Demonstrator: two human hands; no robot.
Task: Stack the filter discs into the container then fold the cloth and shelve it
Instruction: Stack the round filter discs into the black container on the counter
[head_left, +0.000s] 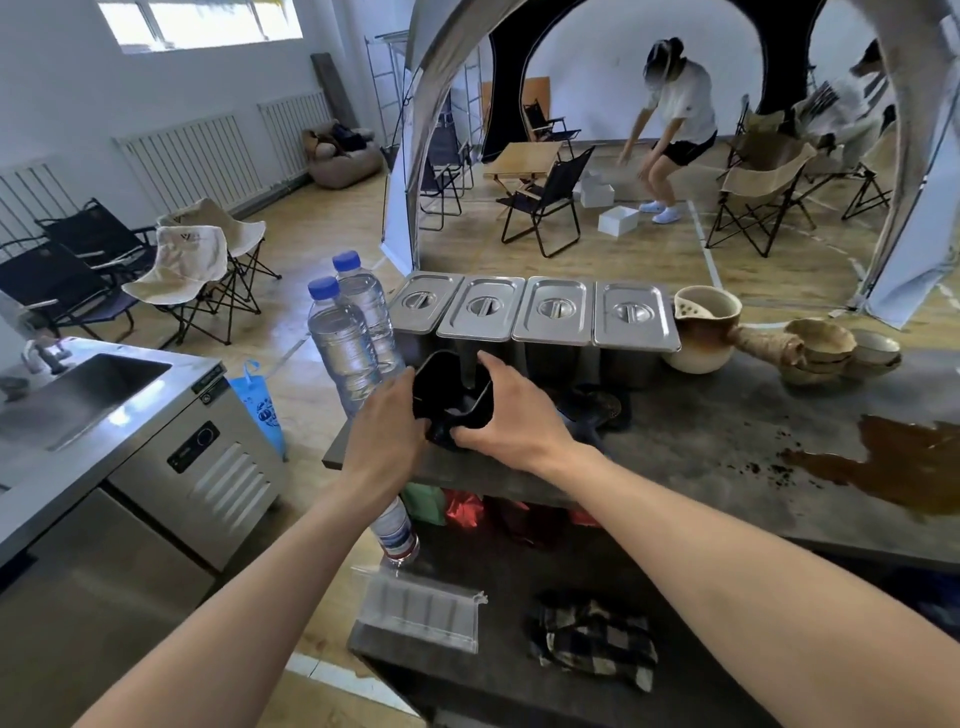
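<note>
Both hands meet just left of the frame's centre on a black cloth. The left hand pinches its left edge, and the right hand grips its right side with the index finger stretched over the top fold. The cloth is bunched between them at the near left corner of the dark tabletop.

Just right of the right hand lie dark perforated discs; their number cannot be told. Behind the hands stand four lidded steel containers in a row, with two water bottles on their left. To the right sit a ceramic pot, stacked bowls and a brown spill.

On the lower shelf at the bottom of the frame lies a checked rag. Folding chairs stand on the wooden floor beyond.
</note>
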